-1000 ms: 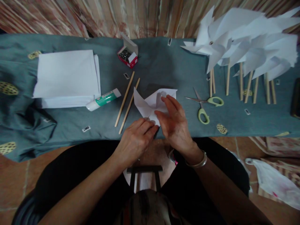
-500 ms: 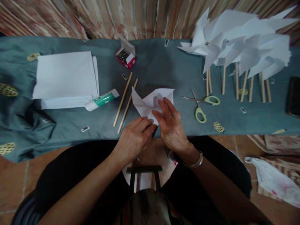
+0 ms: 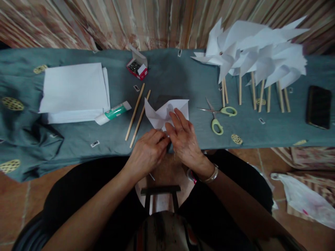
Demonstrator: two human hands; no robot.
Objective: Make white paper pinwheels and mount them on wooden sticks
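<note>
A partly folded white paper pinwheel lies at the front edge of the cloth-covered table. My left hand is closed, pinching its near edge; the fingertips are partly hidden. From the right, my right hand grips the same paper, thumb bent in and fingers resting over a folded blade. Just left of the paper are two wooden sticks, side by side. Scissors with green handles lie spread apart to the right of my right hand.
Stacked white paper is at the left, with a glue stick by its corner. An open red box of small metal pins stands at the back. Several finished pinwheels on sticks and a black phone are at the right.
The view has shifted slightly, bringing more of the phone into sight. Both hands remain on the paper, with hardly any change in their grip.
</note>
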